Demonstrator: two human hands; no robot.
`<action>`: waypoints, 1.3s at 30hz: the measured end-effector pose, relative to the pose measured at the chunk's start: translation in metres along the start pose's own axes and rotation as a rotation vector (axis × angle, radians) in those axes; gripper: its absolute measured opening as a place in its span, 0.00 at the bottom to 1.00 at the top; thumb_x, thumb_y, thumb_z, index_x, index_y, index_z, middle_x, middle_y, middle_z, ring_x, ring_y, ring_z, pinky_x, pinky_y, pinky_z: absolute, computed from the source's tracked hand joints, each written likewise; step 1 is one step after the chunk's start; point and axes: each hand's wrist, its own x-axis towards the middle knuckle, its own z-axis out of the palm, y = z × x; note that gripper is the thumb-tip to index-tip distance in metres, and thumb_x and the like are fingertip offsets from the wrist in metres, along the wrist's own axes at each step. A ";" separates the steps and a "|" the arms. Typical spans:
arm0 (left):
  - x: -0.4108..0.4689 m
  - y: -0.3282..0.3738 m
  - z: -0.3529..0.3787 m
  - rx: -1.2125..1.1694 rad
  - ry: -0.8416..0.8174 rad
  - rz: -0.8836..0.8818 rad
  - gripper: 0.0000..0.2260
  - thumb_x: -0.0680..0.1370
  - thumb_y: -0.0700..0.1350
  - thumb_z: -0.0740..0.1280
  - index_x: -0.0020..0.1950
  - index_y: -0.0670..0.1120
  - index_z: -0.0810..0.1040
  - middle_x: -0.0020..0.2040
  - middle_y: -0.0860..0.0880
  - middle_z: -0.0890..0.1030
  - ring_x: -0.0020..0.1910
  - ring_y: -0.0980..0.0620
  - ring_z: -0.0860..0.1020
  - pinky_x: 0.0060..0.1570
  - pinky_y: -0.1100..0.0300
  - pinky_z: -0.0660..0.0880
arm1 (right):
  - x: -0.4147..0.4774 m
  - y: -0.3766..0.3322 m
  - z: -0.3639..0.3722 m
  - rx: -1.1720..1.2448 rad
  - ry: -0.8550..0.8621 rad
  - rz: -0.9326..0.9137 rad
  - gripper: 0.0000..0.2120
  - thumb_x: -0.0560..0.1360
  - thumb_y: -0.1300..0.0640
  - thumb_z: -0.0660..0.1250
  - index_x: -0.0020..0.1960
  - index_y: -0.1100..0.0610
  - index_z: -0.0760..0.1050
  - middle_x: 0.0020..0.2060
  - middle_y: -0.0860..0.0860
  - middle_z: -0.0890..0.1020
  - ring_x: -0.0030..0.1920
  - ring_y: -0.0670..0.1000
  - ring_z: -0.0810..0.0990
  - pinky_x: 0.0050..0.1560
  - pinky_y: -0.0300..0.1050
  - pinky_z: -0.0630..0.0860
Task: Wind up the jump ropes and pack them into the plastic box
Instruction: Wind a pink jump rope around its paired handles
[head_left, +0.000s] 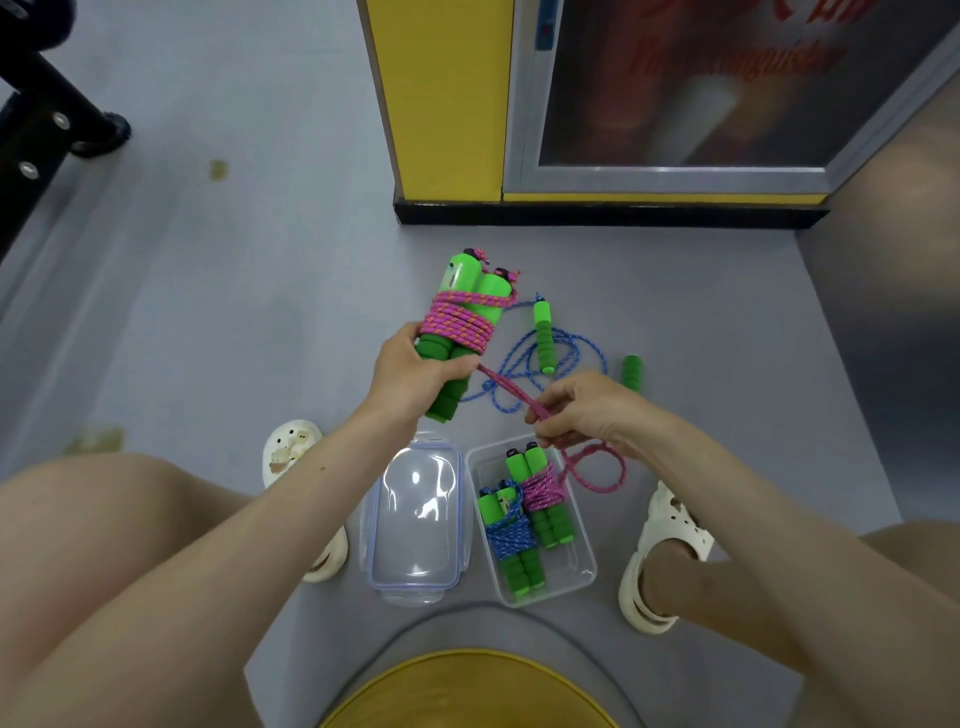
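Gripping green handles (467, 285), the left hand (415, 371) hides them (partly).

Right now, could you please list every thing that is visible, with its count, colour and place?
half-wound jump rope: one, pink with green handles, in both hands
loose jump rope: one, blue with green handles, on the floor beyond the hands
plastic box: one, clear, on the floor between the feet
wound jump ropes: two, one pink, one blue, inside the plastic box
lid: one, clear, left of the plastic box
clog sandals: two, white, on the feet
pillar: one, yellow, far centre
framed poster: one, reddish, far right
black metal frame: one, top left
round yellow object: one, bottom edge
left hand: grips the half-wound jump rope's handles
right hand: pinches its pink loose end
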 end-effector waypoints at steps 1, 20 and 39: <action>0.003 -0.001 -0.003 -0.005 0.037 -0.005 0.20 0.68 0.39 0.76 0.55 0.46 0.73 0.51 0.42 0.81 0.48 0.42 0.81 0.45 0.50 0.80 | -0.001 0.002 0.001 -0.066 -0.012 0.018 0.07 0.71 0.71 0.69 0.45 0.61 0.79 0.35 0.55 0.82 0.33 0.48 0.80 0.37 0.39 0.77; -0.013 0.004 0.004 -0.141 -0.335 -0.192 0.16 0.72 0.37 0.72 0.59 0.43 0.75 0.43 0.45 0.83 0.37 0.46 0.83 0.36 0.58 0.79 | 0.005 -0.002 0.027 0.023 0.246 -0.409 0.11 0.74 0.66 0.67 0.56 0.63 0.77 0.51 0.57 0.82 0.50 0.51 0.80 0.51 0.36 0.75; -0.016 0.018 0.007 -0.121 -0.194 -0.066 0.17 0.71 0.38 0.74 0.57 0.45 0.75 0.45 0.46 0.83 0.37 0.47 0.83 0.33 0.59 0.79 | 0.001 0.007 0.009 -0.807 0.539 -0.285 0.09 0.73 0.70 0.58 0.46 0.61 0.74 0.49 0.56 0.75 0.49 0.59 0.76 0.41 0.51 0.72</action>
